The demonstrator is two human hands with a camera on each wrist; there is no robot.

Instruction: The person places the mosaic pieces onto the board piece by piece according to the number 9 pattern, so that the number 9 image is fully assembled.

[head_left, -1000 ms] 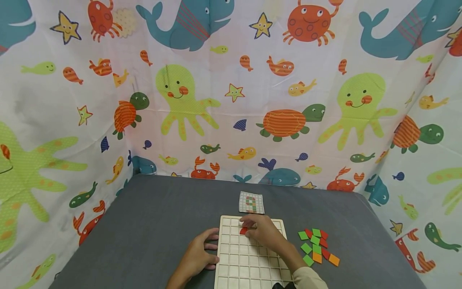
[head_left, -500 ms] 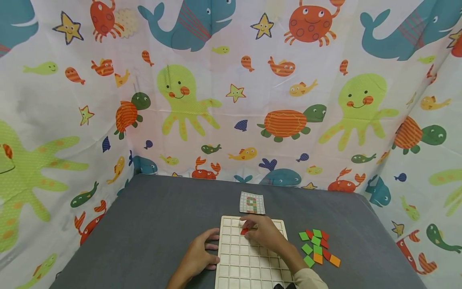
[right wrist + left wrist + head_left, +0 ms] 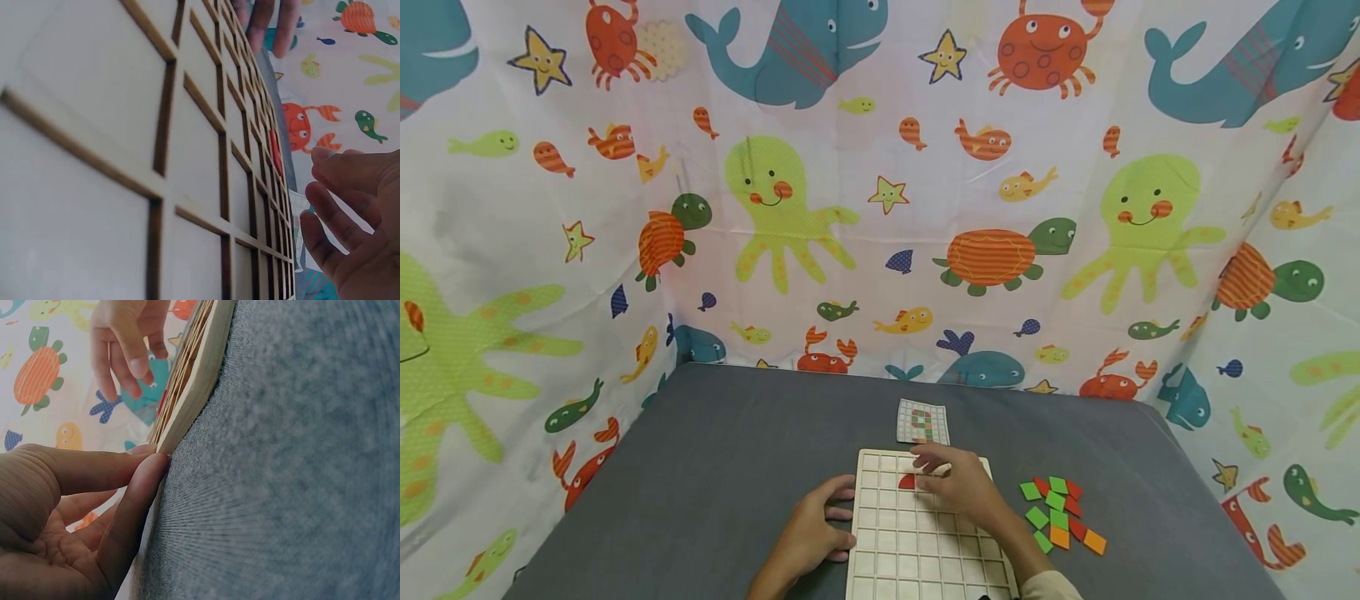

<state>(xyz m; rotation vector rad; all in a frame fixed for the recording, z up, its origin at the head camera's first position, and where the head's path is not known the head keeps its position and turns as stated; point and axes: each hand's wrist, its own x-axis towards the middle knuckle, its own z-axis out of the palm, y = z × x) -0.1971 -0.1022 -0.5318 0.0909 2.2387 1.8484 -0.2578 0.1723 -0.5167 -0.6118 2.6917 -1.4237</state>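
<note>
A light wooden grid board (image 3: 886,522) lies on the grey table in the head view. One red piece (image 3: 907,482) sits in a cell near its far edge; in the right wrist view this red piece (image 3: 275,152) shows as a thin strip. My left hand (image 3: 808,525) is at the board's left side. In the left wrist view, thumb and finger of the left hand (image 3: 81,512) pinch the board's edge (image 3: 200,387). Over the far part of the board hovers my right hand (image 3: 958,483), its fingers apart with nothing between them, just right of the red piece.
Several loose green, red and orange square tiles (image 3: 1058,517) lie right of the board. Beyond the board is a small card (image 3: 922,421) printed with a coloured grid pattern. A cloth with sea animals (image 3: 880,250) hangs behind the grey table (image 3: 760,433).
My right hand has let go of the red piece and moved slightly to the right. The red piece stays in its cell. My left hand has not moved.
</note>
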